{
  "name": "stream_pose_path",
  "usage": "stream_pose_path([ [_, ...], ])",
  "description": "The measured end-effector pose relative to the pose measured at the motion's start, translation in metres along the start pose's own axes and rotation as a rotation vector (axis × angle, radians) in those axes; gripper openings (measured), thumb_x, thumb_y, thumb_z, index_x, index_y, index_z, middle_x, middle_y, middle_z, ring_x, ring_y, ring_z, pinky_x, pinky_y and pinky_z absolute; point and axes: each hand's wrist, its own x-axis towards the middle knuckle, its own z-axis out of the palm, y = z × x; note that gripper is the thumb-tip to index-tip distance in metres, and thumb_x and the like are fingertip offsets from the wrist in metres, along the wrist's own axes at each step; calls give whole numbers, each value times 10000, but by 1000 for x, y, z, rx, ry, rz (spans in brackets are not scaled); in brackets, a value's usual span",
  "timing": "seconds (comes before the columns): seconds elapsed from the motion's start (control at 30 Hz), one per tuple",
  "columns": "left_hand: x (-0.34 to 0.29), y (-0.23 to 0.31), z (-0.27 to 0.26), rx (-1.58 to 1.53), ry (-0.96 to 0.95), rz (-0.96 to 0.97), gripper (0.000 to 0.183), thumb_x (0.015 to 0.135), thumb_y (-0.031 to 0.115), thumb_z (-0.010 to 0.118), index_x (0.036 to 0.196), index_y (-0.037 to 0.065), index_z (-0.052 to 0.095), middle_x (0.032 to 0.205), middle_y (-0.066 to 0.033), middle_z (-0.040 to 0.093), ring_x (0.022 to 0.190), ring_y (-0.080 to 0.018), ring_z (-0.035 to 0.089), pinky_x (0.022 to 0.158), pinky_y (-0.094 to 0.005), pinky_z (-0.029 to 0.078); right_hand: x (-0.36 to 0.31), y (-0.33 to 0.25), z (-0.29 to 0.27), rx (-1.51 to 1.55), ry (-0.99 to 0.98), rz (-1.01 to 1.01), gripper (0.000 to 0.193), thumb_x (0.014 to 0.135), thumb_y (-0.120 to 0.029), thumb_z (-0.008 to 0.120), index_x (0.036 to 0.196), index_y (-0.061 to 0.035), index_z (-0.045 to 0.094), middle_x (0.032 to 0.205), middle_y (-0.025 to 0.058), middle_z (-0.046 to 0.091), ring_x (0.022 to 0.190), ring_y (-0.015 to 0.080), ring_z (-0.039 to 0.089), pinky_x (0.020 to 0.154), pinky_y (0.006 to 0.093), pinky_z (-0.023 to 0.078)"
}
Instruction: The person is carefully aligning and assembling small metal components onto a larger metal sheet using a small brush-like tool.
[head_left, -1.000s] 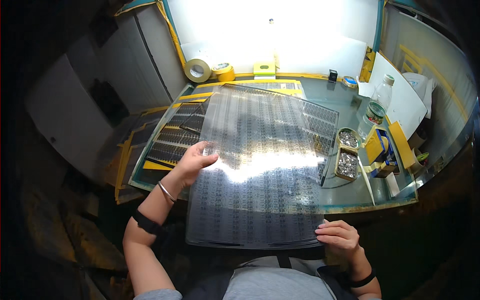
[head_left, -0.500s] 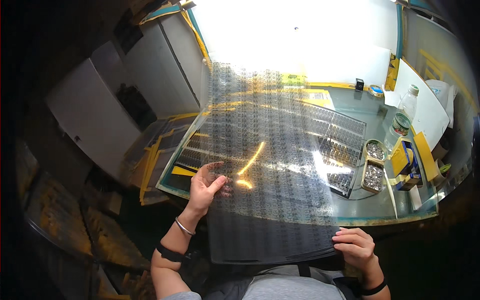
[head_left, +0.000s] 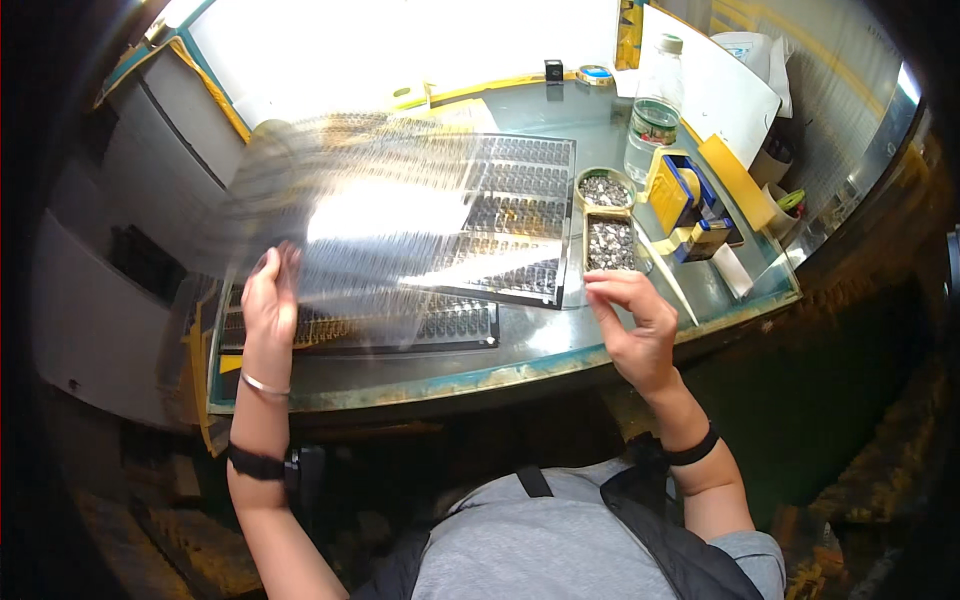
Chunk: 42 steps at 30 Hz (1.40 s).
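Observation:
My left hand (head_left: 268, 305) grips the left edge of a clear plastic sheet (head_left: 345, 262) with fine dark printed rows. The sheet is smeared by motion and tilted over the table, with a bright glare across it. Beneath it lies a dark-framed panel (head_left: 520, 215) with rows of small dark pieces, partly covered. A second such panel (head_left: 440, 322) lies nearer the front edge. My right hand (head_left: 640, 325) hovers over the table's front, fingers bent, thumb apart, nothing visible in it. Just beyond its fingertips stands a rectangular tin (head_left: 612, 243) of small shiny pieces.
Behind that tin is a round one (head_left: 606, 188) with similar pieces. To the right stand a blue-and-yellow tape dispenser (head_left: 685, 200) and a clear bottle (head_left: 655, 110). A slim pale stick (head_left: 668, 275) lies beside the tins. The glass table's front edge (head_left: 540, 375) curves below.
My left hand has carried the sheet up and left, away from my body and over the table. My right hand has let go of its lower corner and moved forward near the tins.

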Motion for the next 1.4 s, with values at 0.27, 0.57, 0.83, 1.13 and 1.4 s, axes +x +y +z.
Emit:
stream_pose_path([
  [0.27, 25, -50, 53, 70, -180, -214, 236, 972, 99, 585, 1116, -83, 543, 1130, -206, 612, 979, -277, 648, 879, -373, 584, -8, 5, 3, 86, 94, 231, 141, 803, 74, 691, 910, -18, 699, 900, 104, 711, 835, 216, 682, 741, 311, 539],
  [0.57, -19, -24, 82, 1444, -299, 145, 514, 888, 460, 688, 670, -2, 635, 551, -62, 612, 432, -101, 551, 409, -245, 432, -3, -1, 7, -133, -36, 138, 176, 754, 61, 696, 897, -42, 697, 855, 108, 690, 810, 288, 658, 740, 352, 521],
  [0.83, -126, -54, 110, 1659, -1366, 756, 983, 802, 645, 637, 1480, 3, 328, 1547, -232, 284, 1453, -383, 233, 1184, -505, 171, -4, -4, 4, -145, -34, 100, 165, 750, 54, 703, 890, -35, 689, 845, 107, 687, 807, 291, 658, 733, 358, 520],
  [1.13, -180, -38, 27, 1661, -1060, 936, 634, 768, 305, 788, 1308, 52, 572, 1389, -177, 526, 1302, -347, 488, 1084, -482, 377, -7, -1, 4, -150, -1, 106, 150, 760, 46, 701, 886, -33, 688, 845, 105, 685, 802, 290, 654, 733, 362, 519],
  [1.4, -174, -42, 20, 1440, -888, 1244, 211, 838, 133, 729, 1001, 7, 679, 963, -138, 697, 864, -298, 685, 747, -370, 553, -10, -1, 5, -47, -4, 202, 111, 784, 9, 711, 888, -29, 705, 845, 113, 700, 786, 281, 668, 707, 345, 521],
])
